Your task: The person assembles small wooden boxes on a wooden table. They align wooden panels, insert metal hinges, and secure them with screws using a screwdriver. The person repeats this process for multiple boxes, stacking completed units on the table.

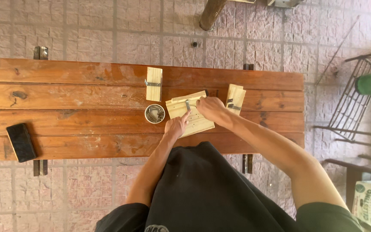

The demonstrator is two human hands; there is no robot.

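Observation:
A pale wooden board (pixel 198 122) lies tilted on the red-brown plank table (pixel 86 116), with a small metal hinge (pixel 187 104) near its far edge. My left hand (pixel 177 126) rests on the board's near left side, one finger pointing up towards the hinge. My right hand (pixel 211 108) presses on the board's far right corner, fingers curled; whether it holds anything is hidden. A small round tin of screws (pixel 154 114) stands just left of the board.
A wood block with a metal hinge (pixel 153 83) lies behind the tin. Another hinged wood piece (pixel 235 99) sits right of my right hand. A black phone (pixel 21 142) lies at the table's near left. A metal chair (pixel 353 99) stands at the right on the paved floor.

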